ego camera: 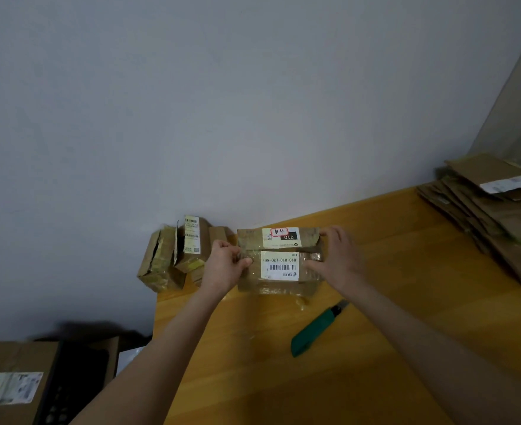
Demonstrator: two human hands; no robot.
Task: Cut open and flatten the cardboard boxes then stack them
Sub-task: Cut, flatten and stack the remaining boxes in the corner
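Observation:
A small taped cardboard box (279,285) with white shipping labels sits on the wooden table (391,317), its top seam split. My left hand (227,266) pinches the box's left end, thumb on the top flap. My right hand (339,256) grips the right end, fingers curled over the far flap. A green utility knife (314,332) lies on the table just in front of the box, blade end toward my right wrist. A stack of flattened cardboard (492,216) rests at the table's far right.
Several small taped boxes (176,256) are piled at the table's far left corner against the wall. Below the table's left edge stands a larger open box (23,381) with a label. A grey wall runs behind the table.

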